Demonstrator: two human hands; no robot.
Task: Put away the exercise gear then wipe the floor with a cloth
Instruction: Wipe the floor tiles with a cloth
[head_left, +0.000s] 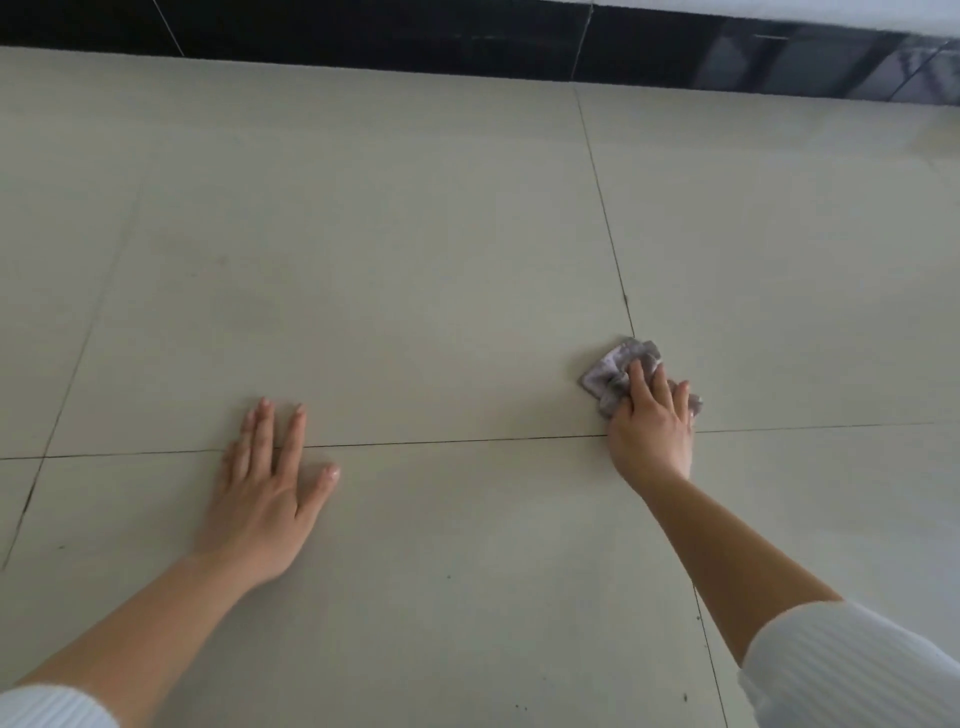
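Observation:
A crumpled grey cloth (613, 371) lies on the pale tiled floor (395, 249) at the right, near a crossing of tile joints. My right hand (652, 421) presses down on the cloth with fingers curled over it, and part of the cloth is hidden under the palm. My left hand (267, 488) rests flat on the floor at the left with straight, spread fingers and holds nothing. No exercise gear is in view.
A black glossy skirting band (467, 36) runs along the far edge of the floor, with a white wall strip (831, 13) above it at the top right. Small dark specks dot the tiles near me.

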